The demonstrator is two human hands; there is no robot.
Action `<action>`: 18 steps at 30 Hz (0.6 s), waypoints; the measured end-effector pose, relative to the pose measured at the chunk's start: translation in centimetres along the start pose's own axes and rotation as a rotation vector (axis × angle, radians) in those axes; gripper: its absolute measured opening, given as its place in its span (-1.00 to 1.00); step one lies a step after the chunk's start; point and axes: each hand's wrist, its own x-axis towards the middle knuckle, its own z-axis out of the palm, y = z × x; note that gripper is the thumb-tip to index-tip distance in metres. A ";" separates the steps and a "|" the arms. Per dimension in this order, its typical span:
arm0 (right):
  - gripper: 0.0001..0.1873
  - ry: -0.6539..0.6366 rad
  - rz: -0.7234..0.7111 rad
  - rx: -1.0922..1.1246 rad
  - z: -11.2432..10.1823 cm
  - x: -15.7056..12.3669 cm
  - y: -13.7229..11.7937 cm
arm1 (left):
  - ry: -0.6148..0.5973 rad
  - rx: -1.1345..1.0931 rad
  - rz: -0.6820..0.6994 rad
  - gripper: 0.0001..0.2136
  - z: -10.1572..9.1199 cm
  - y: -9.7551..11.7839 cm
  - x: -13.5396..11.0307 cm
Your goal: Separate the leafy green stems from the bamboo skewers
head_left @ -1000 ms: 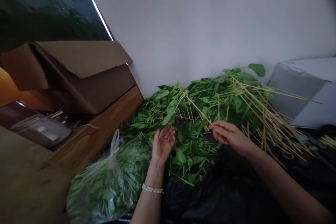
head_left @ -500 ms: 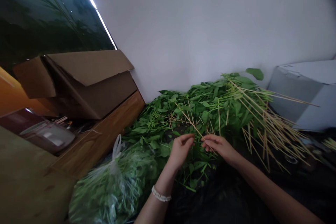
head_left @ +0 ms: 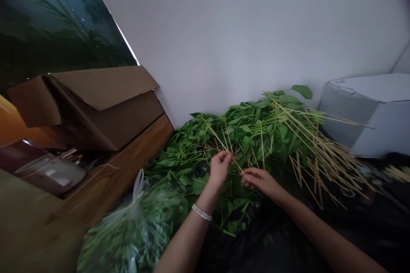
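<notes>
My right hand pinches the near end of a thin pale wooden stick. The stick slants away to the upper left, over the leaves. Further up it, the closed fingertips of my left hand meet the same stick; a white beaded bracelet circles that wrist. Under and beyond both hands spreads a heap of green leafy stems. To the right, a bundle of long thin sticks fans out from a bunch of leaves. What lies inside my curled fingers is partly hidden.
A tied clear plastic bag of greens sits at the left. Behind it are a wooden ledge, an open cardboard box and a clear plastic container. A white box stands right, against the wall. Black plastic lies in front.
My left hand has moved up and onto the stick, closing its fingertips there. My right hand keeps its pinch on the near end. The view has turned slightly.
</notes>
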 end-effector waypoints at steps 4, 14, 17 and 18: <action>-0.46 0.000 0.011 -0.009 -0.1 0.1 0.3 | 0.027 0.174 0.032 -0.79 -1.7 0.6 4.7; -0.48 -0.011 0.009 -0.014 -0.1 0.3 0.5 | 0.074 0.377 0.040 -0.89 -2.1 0.7 11.6; -0.50 -0.009 0.014 -0.013 0.0 0.4 0.7 | 0.103 0.384 0.075 -0.79 -1.6 1.3 10.6; -0.51 -0.008 0.016 -0.011 0.0 0.5 0.8 | 0.088 0.379 0.088 -0.78 -1.2 1.5 9.6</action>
